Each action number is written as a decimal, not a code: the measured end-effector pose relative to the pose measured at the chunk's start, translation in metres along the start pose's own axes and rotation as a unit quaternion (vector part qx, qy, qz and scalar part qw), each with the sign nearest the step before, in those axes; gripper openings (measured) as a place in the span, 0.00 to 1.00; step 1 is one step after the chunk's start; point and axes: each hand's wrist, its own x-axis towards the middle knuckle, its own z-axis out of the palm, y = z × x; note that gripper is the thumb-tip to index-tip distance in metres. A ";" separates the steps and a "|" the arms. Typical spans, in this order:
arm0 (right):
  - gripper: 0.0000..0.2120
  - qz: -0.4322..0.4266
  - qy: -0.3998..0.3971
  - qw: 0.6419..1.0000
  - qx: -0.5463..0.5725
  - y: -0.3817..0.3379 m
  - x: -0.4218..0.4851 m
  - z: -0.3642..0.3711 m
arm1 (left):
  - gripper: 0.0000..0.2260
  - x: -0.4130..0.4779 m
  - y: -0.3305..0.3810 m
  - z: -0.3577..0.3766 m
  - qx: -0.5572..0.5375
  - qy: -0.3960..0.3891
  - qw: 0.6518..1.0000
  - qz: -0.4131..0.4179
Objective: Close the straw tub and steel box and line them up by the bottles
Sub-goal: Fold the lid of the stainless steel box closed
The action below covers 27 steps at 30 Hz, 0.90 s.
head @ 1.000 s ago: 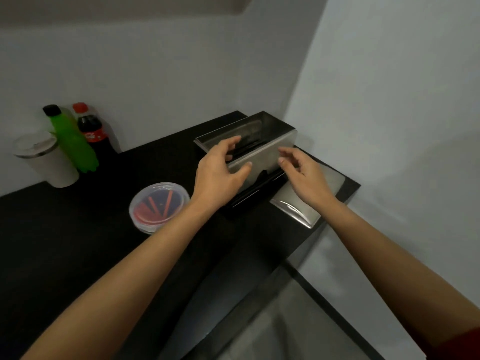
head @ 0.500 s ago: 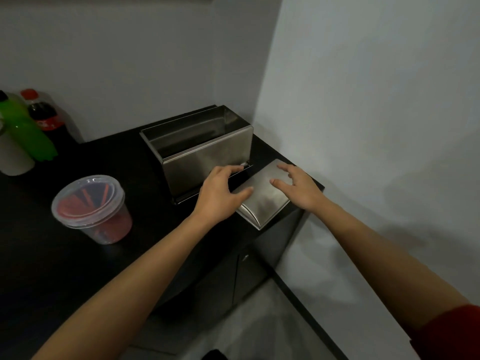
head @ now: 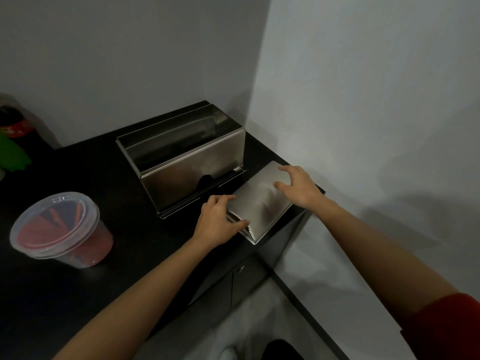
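Note:
An open steel box (head: 192,162) stands on the black counter (head: 117,268) near the corner of the walls. Its flat steel lid (head: 259,206) lies to the right of it at the counter's corner. My left hand (head: 218,222) grips the lid's near left edge, fingers curled over it. My right hand (head: 298,187) rests on the lid's far right part, fingers spread on top. The clear straw tub (head: 59,229) with red straws sits to the left, lid on top. Bottles, a dark cola one (head: 15,123) and a green one (head: 11,154), show at the left edge.
Two grey walls meet just behind the steel box. The counter's right edge drops off under the steel lid, with dark cabinet doors (head: 233,287) and pale floor below.
Both hands left the steel box and came down onto the lid beside it; my left hand has now closed on the lid's edge. The view shifted right, pushing the bottles to the frame edge.

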 end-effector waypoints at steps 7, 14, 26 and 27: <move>0.30 0.085 -0.058 0.994 -0.023 0.026 0.029 -0.005 | 0.43 0.002 0.001 0.019 0.014 0.003 0.999 -0.047; 0.31 0.107 -0.043 0.993 -0.018 0.035 0.036 -0.002 | 0.51 0.003 0.001 0.023 0.064 -0.011 0.997 -0.038; 0.33 0.177 -0.030 0.978 -0.106 0.033 0.058 0.003 | 0.56 0.004 -0.005 0.030 0.091 0.010 0.995 -0.024; 0.35 0.188 -0.032 0.975 -0.110 0.031 0.059 0.004 | 0.56 0.004 -0.006 0.030 0.091 0.013 0.995 -0.024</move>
